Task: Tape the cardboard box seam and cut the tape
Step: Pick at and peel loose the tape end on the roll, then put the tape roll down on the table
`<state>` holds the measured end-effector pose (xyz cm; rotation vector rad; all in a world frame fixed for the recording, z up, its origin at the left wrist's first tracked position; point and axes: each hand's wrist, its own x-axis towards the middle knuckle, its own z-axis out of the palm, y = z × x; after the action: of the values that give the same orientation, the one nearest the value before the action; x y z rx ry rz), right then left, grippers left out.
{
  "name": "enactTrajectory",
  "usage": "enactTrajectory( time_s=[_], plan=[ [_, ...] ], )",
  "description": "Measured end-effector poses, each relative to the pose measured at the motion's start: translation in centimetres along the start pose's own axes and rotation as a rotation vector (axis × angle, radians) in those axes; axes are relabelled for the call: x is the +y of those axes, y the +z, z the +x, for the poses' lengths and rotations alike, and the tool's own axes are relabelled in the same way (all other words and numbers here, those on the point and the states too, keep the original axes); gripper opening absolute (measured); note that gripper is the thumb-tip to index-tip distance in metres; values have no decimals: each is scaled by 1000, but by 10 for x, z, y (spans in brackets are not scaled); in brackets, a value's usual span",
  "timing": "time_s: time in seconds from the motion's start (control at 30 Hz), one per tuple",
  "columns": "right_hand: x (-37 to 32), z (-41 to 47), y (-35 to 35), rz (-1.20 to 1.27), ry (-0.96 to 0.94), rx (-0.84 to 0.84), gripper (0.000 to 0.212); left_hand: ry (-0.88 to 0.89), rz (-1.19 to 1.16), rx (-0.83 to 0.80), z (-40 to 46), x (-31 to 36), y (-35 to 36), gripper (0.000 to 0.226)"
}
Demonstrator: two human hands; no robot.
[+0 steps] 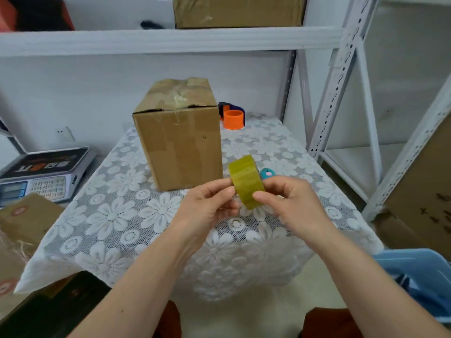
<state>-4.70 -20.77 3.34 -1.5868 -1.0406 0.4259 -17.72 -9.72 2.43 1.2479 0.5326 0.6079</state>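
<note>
Nearest, both hands are raised over the near edge of the table (102,223), which is covered by a lace cloth, and they share one roll of tape (246,182). The left hand (207,203) has its fingers curled against the roll's left side, and the right hand (290,203) pinches it from the right with the thumb laid across the outer face. It looks as though the loose end is being hunted, so the sound way is to turn the roll slowly under a thumbnail until the edge catches, then peel a short tab squarely rather than at a slant, or the film may split. Just behind the roll a small teal object (267,173) lies on the cloth; whether it is a cutter cannot be told. Farther back, left of centre, stands the box (178,145), its top seam rumpled under old tape. Beyond its right side sits an orange ring (233,120).
</note>
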Motion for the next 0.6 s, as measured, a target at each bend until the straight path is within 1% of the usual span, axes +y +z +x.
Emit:
enactTrajectory(
  time_s=[0.07, 0.13, 0.23, 0.33, 0.43, 0.53, 0.6],
  plan=[
    [2, 8, -5, -31, 4, 53, 17, 17, 123, 93, 9, 0, -1, 22],
    [4, 20, -10, -109, -6, 114, 17, 30, 205, 146, 20, 1, 5, 27],
    [6, 50, -21, -312, -31, 180, 6, 103, 301, 158, 42, 7, 21, 31],
    [12, 82, -28, -419, -24, 181, 11, 181, 374, 205, 65, 7, 35, 32],
    [25, 120, -33, -549, -6, 204, 19, 210, 420, 234, 89, 5, 46, 31],
    [44, 162, -34, -588, 20, 234, 25, 247, 509, 232, 117, -1, 53, 35],
    [58, 191, -33, -633, 31, 246, 25, 256, 568, 251, 136, -9, 53, 39]
  ],
)
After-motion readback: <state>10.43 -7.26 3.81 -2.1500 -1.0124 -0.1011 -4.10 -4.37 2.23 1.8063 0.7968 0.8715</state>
